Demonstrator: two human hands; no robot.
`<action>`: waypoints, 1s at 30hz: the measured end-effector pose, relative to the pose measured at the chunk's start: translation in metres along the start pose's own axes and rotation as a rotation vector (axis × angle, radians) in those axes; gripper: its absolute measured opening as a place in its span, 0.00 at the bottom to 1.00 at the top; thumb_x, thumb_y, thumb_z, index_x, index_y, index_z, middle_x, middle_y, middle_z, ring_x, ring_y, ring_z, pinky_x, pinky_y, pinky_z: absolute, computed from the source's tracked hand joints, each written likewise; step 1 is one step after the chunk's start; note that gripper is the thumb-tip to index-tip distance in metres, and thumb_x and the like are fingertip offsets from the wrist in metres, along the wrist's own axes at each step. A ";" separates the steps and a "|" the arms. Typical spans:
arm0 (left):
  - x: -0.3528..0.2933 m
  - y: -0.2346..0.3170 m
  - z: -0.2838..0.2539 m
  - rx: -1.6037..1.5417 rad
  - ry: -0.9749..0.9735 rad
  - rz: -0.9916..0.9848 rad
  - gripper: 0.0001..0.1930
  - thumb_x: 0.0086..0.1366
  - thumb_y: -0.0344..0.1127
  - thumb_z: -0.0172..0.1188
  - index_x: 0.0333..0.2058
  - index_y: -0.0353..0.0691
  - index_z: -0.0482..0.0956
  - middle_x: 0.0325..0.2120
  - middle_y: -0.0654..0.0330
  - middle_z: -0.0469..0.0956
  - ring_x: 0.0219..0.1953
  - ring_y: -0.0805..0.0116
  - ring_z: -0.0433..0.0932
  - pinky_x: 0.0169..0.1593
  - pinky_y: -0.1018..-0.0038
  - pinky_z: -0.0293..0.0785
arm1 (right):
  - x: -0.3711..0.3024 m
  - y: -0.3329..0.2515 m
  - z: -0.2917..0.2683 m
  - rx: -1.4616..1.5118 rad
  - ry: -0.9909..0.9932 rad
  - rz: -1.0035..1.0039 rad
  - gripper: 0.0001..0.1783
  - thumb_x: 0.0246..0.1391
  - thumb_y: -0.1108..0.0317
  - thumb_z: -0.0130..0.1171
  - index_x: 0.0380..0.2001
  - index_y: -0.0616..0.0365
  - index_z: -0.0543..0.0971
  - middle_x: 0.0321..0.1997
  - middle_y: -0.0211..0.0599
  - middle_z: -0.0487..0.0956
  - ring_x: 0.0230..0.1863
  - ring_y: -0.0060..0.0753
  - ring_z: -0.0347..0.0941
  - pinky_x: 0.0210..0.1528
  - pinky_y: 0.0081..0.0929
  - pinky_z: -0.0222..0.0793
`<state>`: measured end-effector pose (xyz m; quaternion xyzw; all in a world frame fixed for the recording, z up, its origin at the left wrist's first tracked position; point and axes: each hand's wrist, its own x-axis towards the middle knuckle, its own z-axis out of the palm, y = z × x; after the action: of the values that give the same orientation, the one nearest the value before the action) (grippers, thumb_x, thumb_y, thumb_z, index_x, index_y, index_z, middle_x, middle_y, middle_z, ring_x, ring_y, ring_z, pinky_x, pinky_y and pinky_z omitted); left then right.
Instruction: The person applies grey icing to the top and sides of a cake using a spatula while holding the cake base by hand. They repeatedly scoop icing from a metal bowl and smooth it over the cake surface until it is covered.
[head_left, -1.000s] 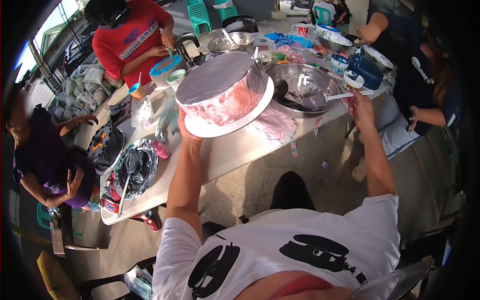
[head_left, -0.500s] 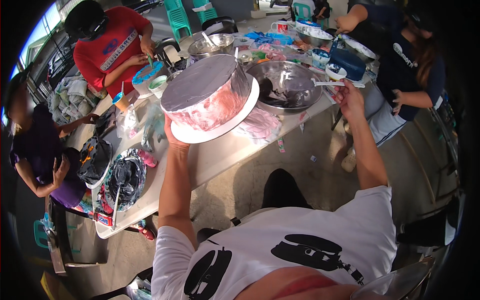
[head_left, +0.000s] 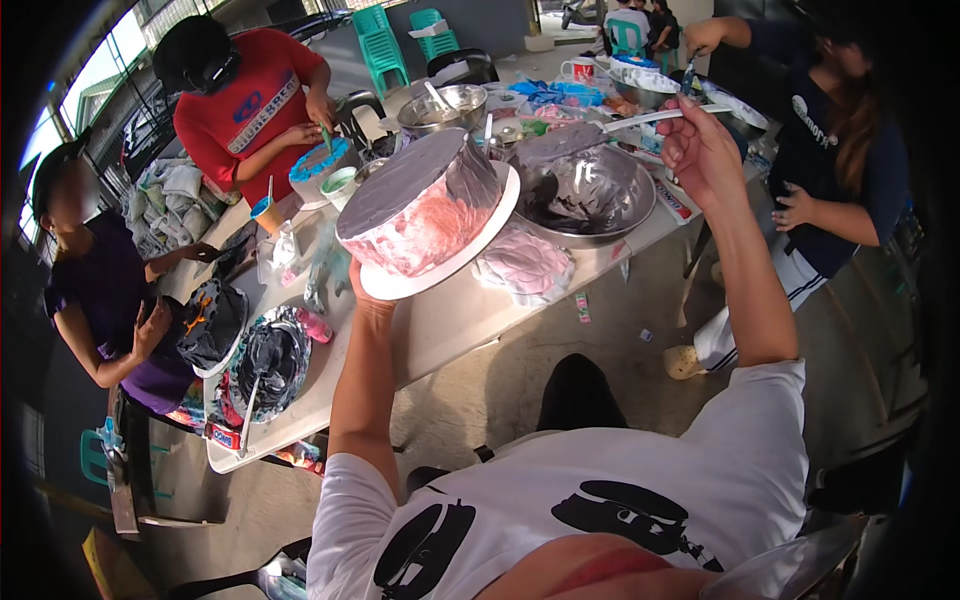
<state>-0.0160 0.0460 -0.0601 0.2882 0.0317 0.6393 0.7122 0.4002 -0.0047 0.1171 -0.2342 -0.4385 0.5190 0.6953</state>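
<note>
A round cake [head_left: 412, 222] rests tilted on a white cake board [head_left: 497, 217]. Grey frosting covers its top; its side shows pink with grey smears. My left hand [head_left: 372, 284] supports the board from below, its fingers mostly hidden under it. In my raised right hand [head_left: 706, 152] is the white handle of a spatula [head_left: 668, 116]. The spatula's blade points left toward the cake, apart from it, and carries grey frosting. Beneath the blade, a large metal bowl [head_left: 628, 192] holds dark grey frosting.
A pink-and-white frosting-smeared cloth or bag [head_left: 525, 262] lies on the long table [head_left: 440, 340]. At left sit a black cake [head_left: 215, 325] and a tray of black frosting [head_left: 275, 362]. One person pipes a blue-topped cake [head_left: 322, 165]; others stand at left and right.
My right hand has risen, and the spatula's grey-coated blade now shows above the metal bowl. My left hand still holds the cake on its board; the whole view has shifted slightly.
</note>
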 end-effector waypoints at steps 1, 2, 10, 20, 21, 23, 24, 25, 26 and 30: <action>0.000 -0.001 0.001 -0.010 -0.003 -0.014 0.26 0.60 0.46 0.34 0.55 0.38 0.55 0.53 0.50 0.58 0.55 0.52 0.57 0.57 0.54 0.52 | 0.002 -0.002 0.013 -0.088 -0.057 -0.028 0.11 0.51 0.61 0.50 0.29 0.60 0.69 0.21 0.39 0.73 0.14 0.21 0.62 0.17 0.17 0.57; 0.000 -0.001 0.003 -0.007 -0.003 -0.016 0.26 0.60 0.46 0.34 0.55 0.38 0.55 0.53 0.50 0.58 0.55 0.52 0.57 0.57 0.54 0.52 | 0.003 -0.003 0.025 -0.176 -0.114 -0.056 0.12 0.51 0.61 0.50 0.30 0.60 0.69 0.21 0.39 0.73 0.14 0.20 0.63 0.16 0.16 0.58; 0.003 0.001 0.003 0.018 0.058 0.029 0.26 0.61 0.50 0.35 0.54 0.41 0.58 0.52 0.53 0.61 0.54 0.54 0.59 0.56 0.54 0.54 | 0.003 -0.005 0.088 -0.473 -0.267 -0.182 0.13 0.51 0.59 0.51 0.31 0.58 0.68 0.18 0.36 0.72 0.10 0.17 0.62 0.12 0.12 0.56; 0.003 0.004 -0.002 -0.038 0.081 0.031 0.25 0.61 0.49 0.33 0.51 0.40 0.61 0.50 0.53 0.64 0.52 0.54 0.63 0.55 0.54 0.56 | 0.001 0.000 0.116 -0.682 -0.328 -0.207 0.13 0.51 0.60 0.52 0.31 0.60 0.69 0.16 0.33 0.71 0.08 0.13 0.60 0.10 0.10 0.53; 0.004 0.003 -0.001 -0.047 0.070 0.026 0.25 0.61 0.49 0.33 0.51 0.40 0.61 0.50 0.53 0.64 0.52 0.54 0.63 0.55 0.55 0.57 | 0.002 0.002 0.119 -0.673 -0.339 -0.211 0.13 0.51 0.60 0.52 0.31 0.60 0.69 0.16 0.32 0.71 0.08 0.13 0.60 0.10 0.10 0.53; 0.003 0.003 0.000 -0.058 0.060 0.022 0.25 0.61 0.49 0.33 0.51 0.40 0.61 0.50 0.53 0.64 0.52 0.54 0.63 0.55 0.55 0.57 | 0.000 0.003 0.126 -0.686 -0.356 -0.189 0.13 0.51 0.61 0.52 0.31 0.61 0.69 0.15 0.32 0.70 0.07 0.13 0.60 0.10 0.10 0.53; 0.003 0.003 0.001 -0.053 0.045 0.022 0.25 0.61 0.49 0.34 0.51 0.40 0.61 0.50 0.53 0.64 0.52 0.54 0.62 0.55 0.55 0.57 | 0.000 0.003 0.131 -0.697 -0.375 -0.168 0.13 0.51 0.61 0.51 0.31 0.61 0.69 0.15 0.31 0.70 0.07 0.13 0.60 0.09 0.10 0.53; 0.002 0.004 0.001 -0.049 0.029 0.023 0.25 0.61 0.49 0.34 0.52 0.40 0.61 0.50 0.53 0.63 0.52 0.54 0.62 0.55 0.55 0.57 | -0.002 0.003 0.136 -0.697 -0.378 -0.168 0.13 0.51 0.61 0.51 0.31 0.61 0.69 0.15 0.31 0.70 0.07 0.13 0.60 0.09 0.10 0.53; 0.001 0.005 0.002 -0.049 0.029 0.025 0.25 0.61 0.49 0.34 0.52 0.40 0.61 0.50 0.53 0.63 0.52 0.54 0.62 0.55 0.55 0.57 | -0.003 0.002 0.142 -0.744 -0.393 -0.195 0.13 0.51 0.61 0.51 0.31 0.61 0.69 0.14 0.31 0.70 0.07 0.13 0.60 0.09 0.10 0.53; -0.001 0.007 0.003 -0.068 0.026 0.031 0.26 0.61 0.50 0.36 0.52 0.40 0.60 0.51 0.53 0.62 0.53 0.53 0.61 0.55 0.55 0.56 | -0.006 0.002 0.158 -0.872 -0.450 -0.233 0.12 0.52 0.61 0.50 0.30 0.61 0.70 0.13 0.30 0.69 0.07 0.13 0.60 0.09 0.10 0.52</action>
<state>-0.0206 0.0443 -0.0546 0.2560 0.0146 0.6548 0.7110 0.2640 -0.0297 0.1934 -0.3345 -0.7768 0.2442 0.4744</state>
